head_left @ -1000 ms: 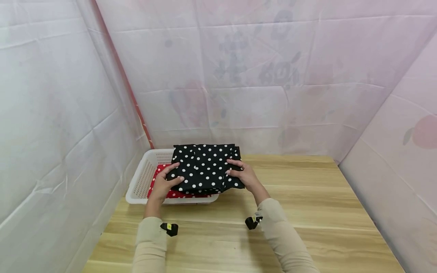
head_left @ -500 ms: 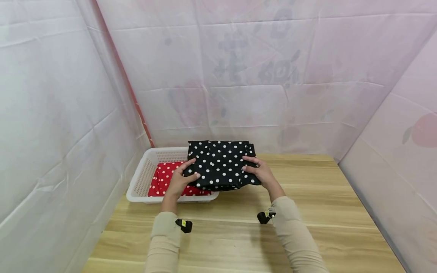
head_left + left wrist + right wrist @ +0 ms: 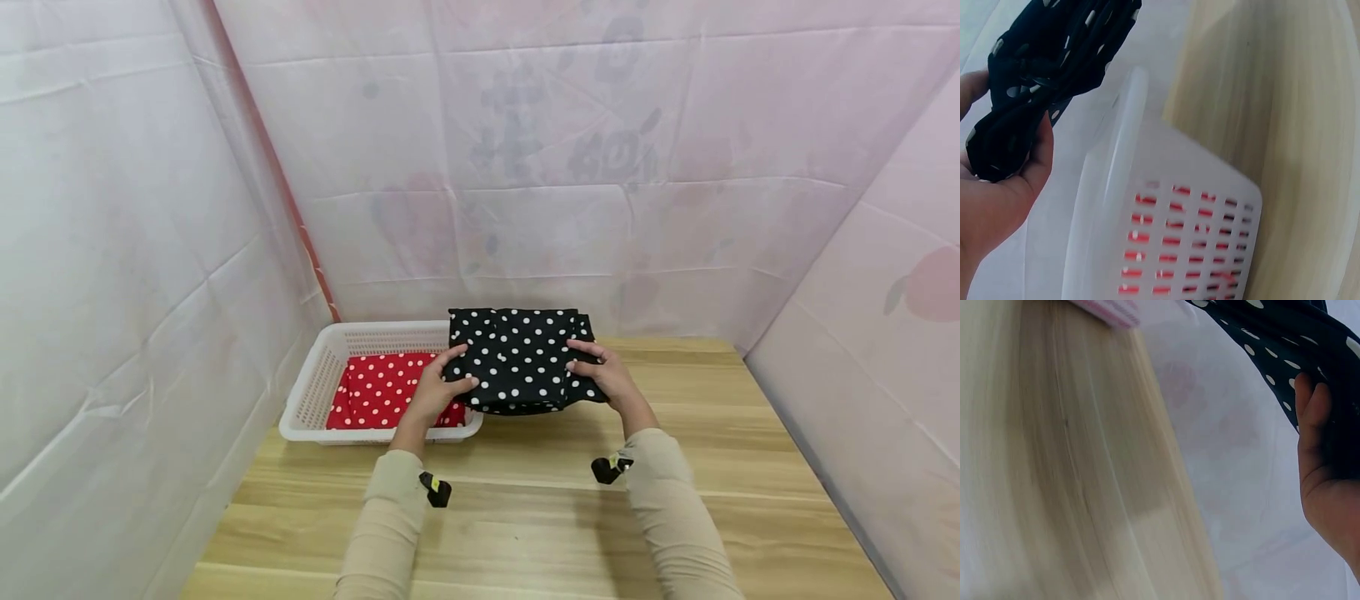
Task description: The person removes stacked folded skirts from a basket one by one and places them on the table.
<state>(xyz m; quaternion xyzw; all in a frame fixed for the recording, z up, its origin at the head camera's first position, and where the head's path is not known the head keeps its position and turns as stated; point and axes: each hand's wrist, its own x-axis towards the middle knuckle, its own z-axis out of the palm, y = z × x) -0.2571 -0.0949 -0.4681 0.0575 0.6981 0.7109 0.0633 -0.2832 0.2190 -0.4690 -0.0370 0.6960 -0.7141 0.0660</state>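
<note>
A folded black cloth with white polka dots (image 3: 517,358) is held up by both hands, above the table and past the basket's right end. My left hand (image 3: 435,396) grips its left edge, thumb and fingers on either side of the layered folds in the left wrist view. At the cloth's right edge, my right hand (image 3: 613,382) pinches it; in the right wrist view the fingers (image 3: 1311,419) lie against the dotted fabric. A folded red cloth with white dots (image 3: 382,387) lies in the white basket (image 3: 300,421), partly hidden behind my left hand.
The perforated basket stands on a wooden table (image 3: 517,517) at the back left, close to the left curtain (image 3: 150,333). A white printed curtain (image 3: 540,233) hangs behind the table, and another (image 3: 885,358) on the right.
Both hands have carried the black cloth to the right, from over the basket to beyond its right end. More of the red cloth in the basket now shows.
</note>
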